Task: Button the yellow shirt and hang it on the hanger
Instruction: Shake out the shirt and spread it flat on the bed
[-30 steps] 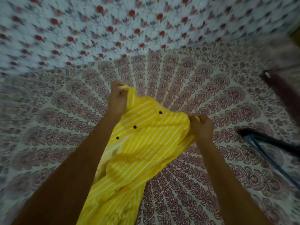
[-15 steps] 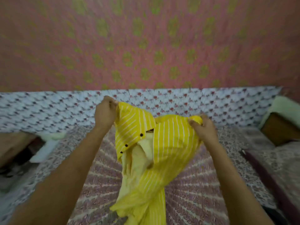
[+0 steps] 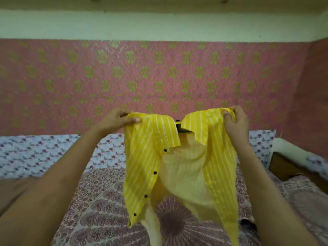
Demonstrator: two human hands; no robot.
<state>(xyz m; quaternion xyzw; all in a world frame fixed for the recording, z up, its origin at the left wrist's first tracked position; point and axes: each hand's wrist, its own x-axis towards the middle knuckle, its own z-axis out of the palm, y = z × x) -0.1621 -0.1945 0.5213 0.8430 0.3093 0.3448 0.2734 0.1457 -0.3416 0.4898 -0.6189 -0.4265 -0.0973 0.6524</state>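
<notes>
The yellow shirt (image 3: 145,157) with white stripes hangs in the air in front of me, held up by its shoulders and spread open. My left hand (image 3: 117,119) pinches the left shoulder by the collar, and my right hand (image 3: 234,121) grips the right shoulder. The front is unbuttoned: several black buttons run down the left placket, and the pale inside of the back panel shows between the two front halves. The collar flaps fold outward at the top. The hanger is hard to make out; only a dark bit (image 3: 248,225) shows low on the right.
Below lies a bed with a patterned mandala sheet (image 3: 99,219) and a floral sheet (image 3: 35,153) behind it. A pink wall with green flower motifs (image 3: 159,77) stands beyond. A wooden piece with a white cushion (image 3: 291,157) sits at the right.
My hands have lifted the shirt off the bed and moved apart, spreading it open by the shoulders. My view has tilted up from the bed to the wall.
</notes>
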